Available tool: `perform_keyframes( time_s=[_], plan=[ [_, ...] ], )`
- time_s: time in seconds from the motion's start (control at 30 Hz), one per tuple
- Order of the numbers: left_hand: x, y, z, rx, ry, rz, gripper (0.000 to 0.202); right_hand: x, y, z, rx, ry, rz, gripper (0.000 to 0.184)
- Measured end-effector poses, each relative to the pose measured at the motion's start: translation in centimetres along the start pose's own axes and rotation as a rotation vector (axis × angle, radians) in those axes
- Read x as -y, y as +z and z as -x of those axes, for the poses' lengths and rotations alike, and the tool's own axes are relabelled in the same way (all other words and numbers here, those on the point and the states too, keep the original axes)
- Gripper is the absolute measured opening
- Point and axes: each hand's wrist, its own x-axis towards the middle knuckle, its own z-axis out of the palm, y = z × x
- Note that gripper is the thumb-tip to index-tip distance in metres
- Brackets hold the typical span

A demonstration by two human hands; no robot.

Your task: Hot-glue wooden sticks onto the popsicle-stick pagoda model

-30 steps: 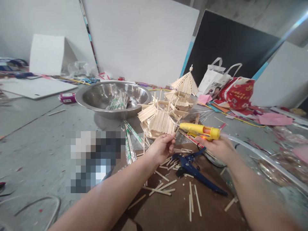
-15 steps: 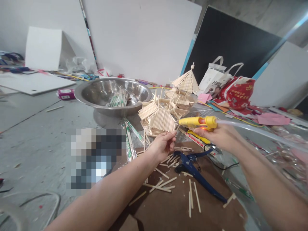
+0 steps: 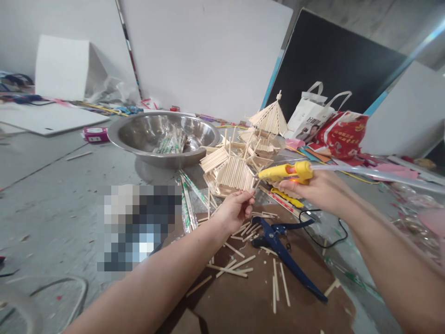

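A model building [image 3: 235,174] made of thin wooden sticks stands in front of me, with layered roof panels and a pointed tower roof behind. My left hand [image 3: 233,211] is closed at its lower right corner, pinching a short wooden stick [image 3: 257,183] there. In my right hand [image 3: 321,191] is a yellow hot glue gun [image 3: 285,172], a long clear glue stick running out of its back. Its nozzle points left and meets the model's right edge, just above my left fingertips. Below the hands lies a blue-handled cutter [image 3: 283,250] on a brown board [image 3: 250,297].
Loose cut sticks [image 3: 232,269] are scattered on the board. A steel basin [image 3: 128,146] holding wrapped chopsticks stands behind on the left. More wrapped chopsticks [image 3: 187,208] lie left of the model. Bags [image 3: 342,134] sit back right, and a black cord [image 3: 339,241] loops beneath my right forearm.
The rear of the glue gun and my right hand have risen slightly, tilting the gun a little, while its nozzle stays at the same corner. My left hand keeps its place.
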Motion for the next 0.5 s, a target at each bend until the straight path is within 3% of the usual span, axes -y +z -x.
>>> perform_keyframes(
  time_s=[0.27, 0.5],
  plan=[
    [-0.03, 0.10, 0.12, -0.003, 0.010, -0.009, 0.018, -0.40, 0.12, 0.03, 0.053, 0.058, -0.052, 0.037],
    [-0.03, 0.19, 0.08, -0.020, 0.008, -0.005, 0.017, -0.58, 0.22, -0.13, 0.010, -0.025, -0.053, 0.032]
  ],
)
